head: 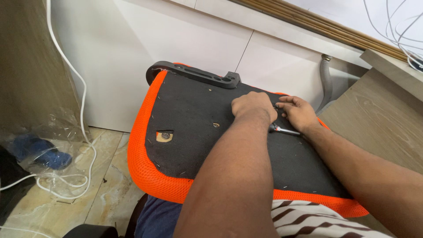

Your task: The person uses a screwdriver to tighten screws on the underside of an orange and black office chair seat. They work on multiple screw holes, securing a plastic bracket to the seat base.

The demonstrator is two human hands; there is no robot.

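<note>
An upturned chair seat (185, 132) with a black fabric underside and orange mesh rim rests on my lap. My left hand (253, 108) is curled in a fist pressed on the black fabric near the far right part of the seat. My right hand (297, 112) lies just beside it, fingers touching the same spot. A screwdriver (284, 130) with a red, black and silver shaft lies under my right wrist; I cannot tell which hand grips it. A black plastic armrest bracket (194, 72) is attached along the seat's far edge.
A bolt hole with a washer (165, 136) shows at the seat's left. A white cable (83, 128) runs down to the tiled floor beside a clear plastic bag (44, 150) with blue things. White cabinet panels stand behind; a wooden board (379, 119) lies right.
</note>
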